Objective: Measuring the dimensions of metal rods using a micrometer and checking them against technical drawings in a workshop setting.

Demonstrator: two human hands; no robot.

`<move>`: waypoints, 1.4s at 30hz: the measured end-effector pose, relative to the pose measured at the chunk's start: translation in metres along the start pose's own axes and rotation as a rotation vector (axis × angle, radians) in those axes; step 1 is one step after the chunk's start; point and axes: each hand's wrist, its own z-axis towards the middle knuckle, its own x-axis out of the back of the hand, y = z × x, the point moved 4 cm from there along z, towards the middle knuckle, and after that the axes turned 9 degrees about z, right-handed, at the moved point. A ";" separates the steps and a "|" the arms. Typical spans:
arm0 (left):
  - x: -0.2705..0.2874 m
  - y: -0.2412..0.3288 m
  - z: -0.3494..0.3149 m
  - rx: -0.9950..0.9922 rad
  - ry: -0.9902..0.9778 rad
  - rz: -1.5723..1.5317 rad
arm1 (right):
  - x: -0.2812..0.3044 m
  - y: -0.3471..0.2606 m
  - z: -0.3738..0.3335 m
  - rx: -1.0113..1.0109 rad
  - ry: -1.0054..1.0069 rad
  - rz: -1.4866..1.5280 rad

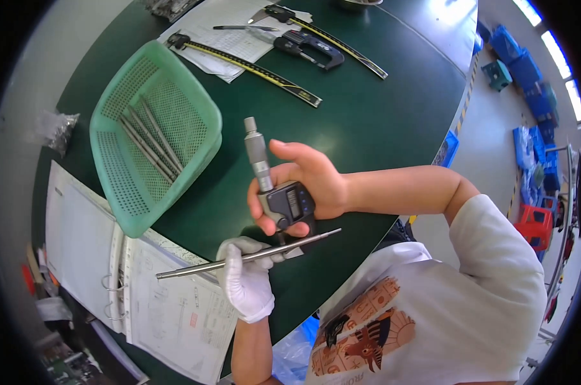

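Observation:
My right hand (322,183), bare, is wrapped round a digital outside micrometer (279,204) with a grey thimble pointing up and away. The thumb stands off the thimble. My left hand (247,282), in a white glove, pinches a slim steel rod (191,270) that narrows toward its right end. The rod lies slanted across the micrometer's lower end, where the frame and jaws are mostly hidden, so I cannot tell whether they touch it. To the left, a green perforated plastic basket (129,223) holds several similar rods (154,144).
Two long calipers (252,67) (342,45), another micrometer (310,46) and a pen (242,27) lie on or near paper sheets (207,19) at the back of the green table (380,128). An open ring binder (175,314) lies at the near left. Blue bins (524,70) stand on the floor, right.

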 end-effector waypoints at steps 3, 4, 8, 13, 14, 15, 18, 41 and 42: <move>0.006 -0.002 -0.001 -0.021 0.067 -0.038 | 0.002 0.005 -0.001 -0.002 0.018 0.022; 0.007 -0.001 -0.001 -0.017 0.065 -0.020 | 0.002 0.007 0.000 0.005 0.032 0.020; 0.004 0.002 -0.005 -0.046 0.062 -0.017 | -0.005 0.008 -0.001 0.015 0.014 0.019; 0.002 0.002 -0.006 -0.029 0.069 -0.088 | -0.005 0.006 -0.003 0.012 0.066 -0.053; 0.004 0.001 -0.006 -0.017 0.089 -0.077 | -0.005 0.007 -0.002 0.001 0.060 -0.030; 0.004 0.002 -0.005 -0.037 0.040 -0.024 | -0.005 0.006 -0.002 0.019 0.068 -0.085; 0.001 0.002 -0.004 -0.044 0.010 -0.001 | -0.009 0.002 -0.004 0.027 0.102 -0.181; 0.001 0.001 -0.012 -0.043 -0.013 0.084 | -0.005 0.006 -0.007 -0.047 0.120 -0.076; 0.000 0.002 -0.012 -0.047 -0.023 0.019 | -0.005 0.006 -0.007 -0.044 0.118 -0.078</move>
